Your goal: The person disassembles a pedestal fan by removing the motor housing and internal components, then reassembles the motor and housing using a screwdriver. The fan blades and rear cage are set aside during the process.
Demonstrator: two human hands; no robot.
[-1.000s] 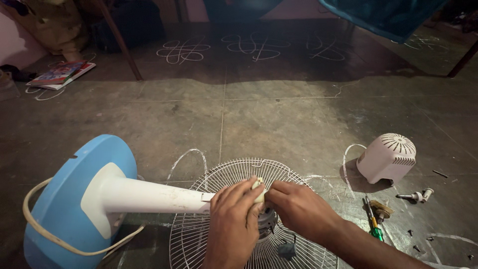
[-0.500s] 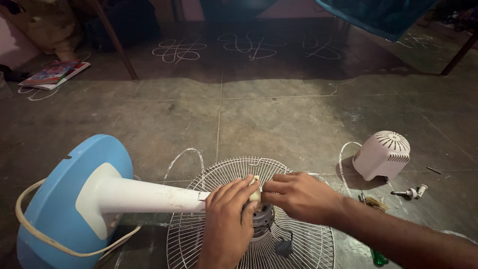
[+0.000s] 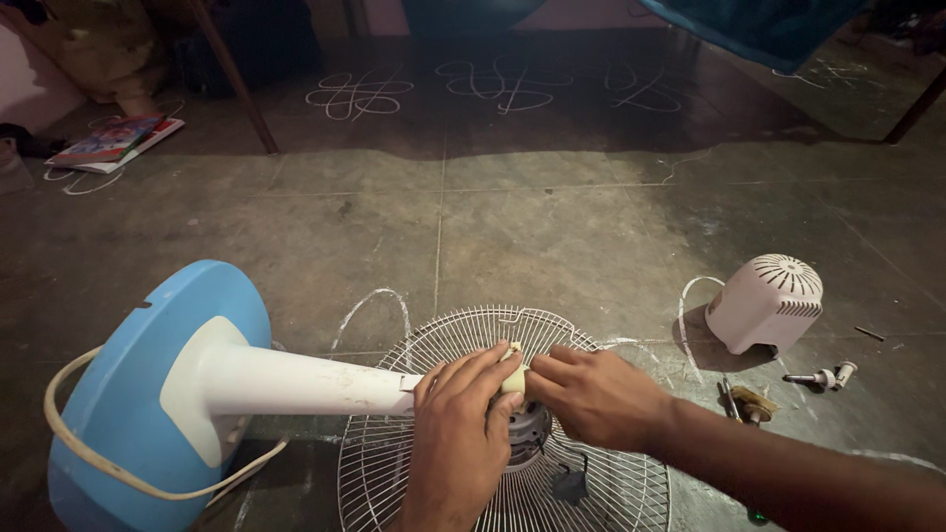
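A pedestal fan lies on its side on the floor. Its round blue base [image 3: 108, 394] is at the left, and the white pole [image 3: 305, 382] runs right to the wire fan guard [image 3: 473, 335]. My left hand [image 3: 455, 433] rests on the pole's end over the guard's centre. My right hand [image 3: 591, 396] meets it from the right. Both pinch a small cream-coloured part [image 3: 512, 372] above the dark motor [image 3: 532, 426].
A white vented motor cover [image 3: 769, 301] stands on the floor at the right. Beside it lie a small metal bolt [image 3: 823, 375] and a screwdriver [image 3: 734, 399]. A cream power cord [image 3: 118, 463] loops round the base. A book [image 3: 113, 141] lies far left.
The view has drifted slightly. My hands stay together at the fan's centre with only small finger shifts.
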